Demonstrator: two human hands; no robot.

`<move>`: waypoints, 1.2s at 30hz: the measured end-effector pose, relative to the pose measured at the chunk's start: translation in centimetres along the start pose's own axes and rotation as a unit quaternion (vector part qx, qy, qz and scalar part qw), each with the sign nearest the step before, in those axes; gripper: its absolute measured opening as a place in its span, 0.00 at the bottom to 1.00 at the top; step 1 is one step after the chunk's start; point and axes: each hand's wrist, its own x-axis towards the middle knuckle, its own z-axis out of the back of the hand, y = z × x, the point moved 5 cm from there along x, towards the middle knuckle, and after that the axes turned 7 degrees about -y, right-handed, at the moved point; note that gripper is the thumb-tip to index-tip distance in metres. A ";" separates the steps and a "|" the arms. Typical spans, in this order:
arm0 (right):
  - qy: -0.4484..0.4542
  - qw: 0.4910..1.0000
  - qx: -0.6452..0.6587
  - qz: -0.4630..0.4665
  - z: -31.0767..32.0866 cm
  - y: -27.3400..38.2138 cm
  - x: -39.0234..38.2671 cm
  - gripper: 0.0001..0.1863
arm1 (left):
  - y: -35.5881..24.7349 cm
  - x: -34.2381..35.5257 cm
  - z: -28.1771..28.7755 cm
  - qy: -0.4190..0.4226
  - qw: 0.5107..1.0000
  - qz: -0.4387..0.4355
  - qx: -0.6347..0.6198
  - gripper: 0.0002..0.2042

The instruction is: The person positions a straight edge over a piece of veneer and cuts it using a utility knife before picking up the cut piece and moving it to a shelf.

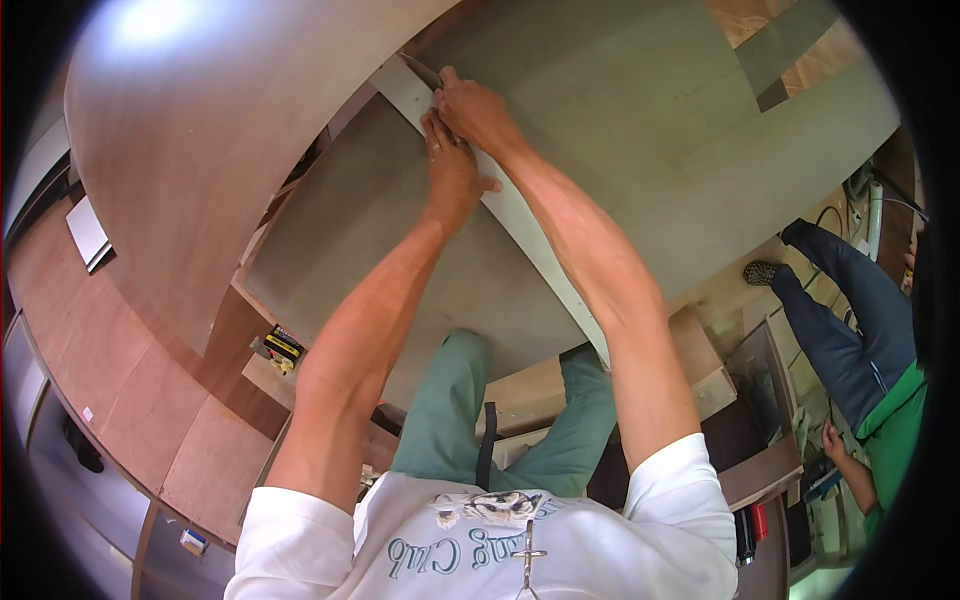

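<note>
Workshop view from the head camera: big grey laminate sheet (640,150) lies flat over plywood panels (180,170), with a second person (860,340) seated off to the right. Pale edge strip (520,215) runs diagonally across the sheet, long axis from upper left down toward the worker's right elbow. Both hands meet at its far upper end: left hand (452,165) pressed flat on it with fingers extended, right hand (478,112) just beyond, closed on the strip with a thin dark tool (424,71), right slightly farther out.

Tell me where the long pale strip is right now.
Head view, upper centre: the pale strip lies diagonally on the grey panel, with both hands at its far end.
</note>
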 end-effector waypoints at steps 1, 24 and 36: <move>0.011 1.000 -0.003 0.000 -0.2 0.2 0.1 0.13 | 0.0 -0.1 0.1 -0.003 1.000 -0.002 -0.019 0.70; 0.009 0.999 0.009 0.051 -1.2 -2.9 -1.0 0.12 | -0.9 0.0 -0.5 -0.004 1.000 -0.006 -0.025 0.65; 0.120 0.976 -0.056 -0.172 5.9 -11.9 -30.3 0.14 | -0.5 -0.1 -0.1 -0.002 0.999 0.010 0.041 0.64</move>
